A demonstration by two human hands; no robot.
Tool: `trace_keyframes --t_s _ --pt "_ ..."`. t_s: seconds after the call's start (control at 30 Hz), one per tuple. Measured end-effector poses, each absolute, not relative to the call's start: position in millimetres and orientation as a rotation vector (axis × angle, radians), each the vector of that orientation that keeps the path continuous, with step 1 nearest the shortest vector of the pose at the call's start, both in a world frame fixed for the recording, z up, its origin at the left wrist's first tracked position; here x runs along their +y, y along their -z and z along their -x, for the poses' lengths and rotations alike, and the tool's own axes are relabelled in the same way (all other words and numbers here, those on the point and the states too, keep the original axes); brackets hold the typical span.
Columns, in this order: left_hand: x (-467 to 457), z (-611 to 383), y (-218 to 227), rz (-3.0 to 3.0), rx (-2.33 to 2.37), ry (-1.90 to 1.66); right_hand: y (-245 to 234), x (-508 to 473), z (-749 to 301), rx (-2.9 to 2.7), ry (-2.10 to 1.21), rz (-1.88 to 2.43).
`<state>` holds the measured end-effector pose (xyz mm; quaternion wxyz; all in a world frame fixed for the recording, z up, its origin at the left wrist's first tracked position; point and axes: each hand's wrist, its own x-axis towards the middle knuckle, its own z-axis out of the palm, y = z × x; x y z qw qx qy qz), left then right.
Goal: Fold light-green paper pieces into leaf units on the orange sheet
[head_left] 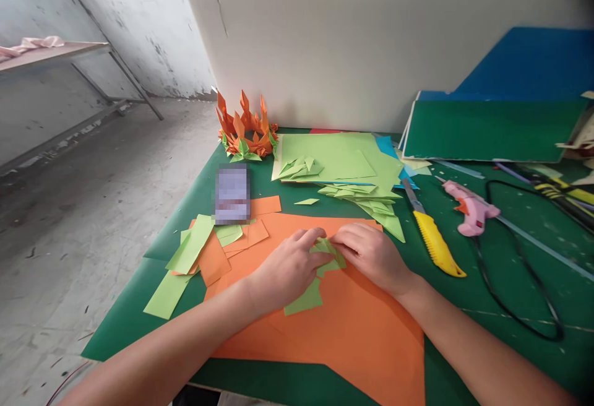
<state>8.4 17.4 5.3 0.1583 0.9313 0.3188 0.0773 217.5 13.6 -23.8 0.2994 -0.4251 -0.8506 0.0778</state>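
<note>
Both hands meet over a large orange sheet of paper (362,325). Between them is a small piece of green paper (328,257), partly covered by fingers. My left hand (294,263) pinches its left side with thumb and fingers. At the upper right edge, my right hand (366,251) pinches the same piece. Another green paper strip (304,299) lies on the orange sheet just below the hands. Folded green paper pieces (301,168) rest on a green sheet (325,146) farther back, and more folded ones spread beside it. An orange folded-paper crown shape (245,127) with green leaves stands at the back left.
Green and orange paper strips (192,245) are scattered at left, near a blurred-out purple rectangle (232,194). To the right lie a yellow-handled cutter knife (434,239) with its blade out, a pink glue gun (471,208) and its looping black cord (515,325). A green board (492,130) leans behind.
</note>
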Motion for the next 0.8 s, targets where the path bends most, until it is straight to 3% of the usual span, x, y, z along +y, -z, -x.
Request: trace_keyframes --t_s 0.47,0.8 --pt "16.7 -9.6 -10.1 -2.678 0.882 -0.156 24.2 14.2 -221.3 -2.37 -0.099 1.053" --pt "16.2 -9.3 -10.6 -2.684 0.917 -0.097 24.6 16.3 -218.0 -2.203 -0.266 1.18"
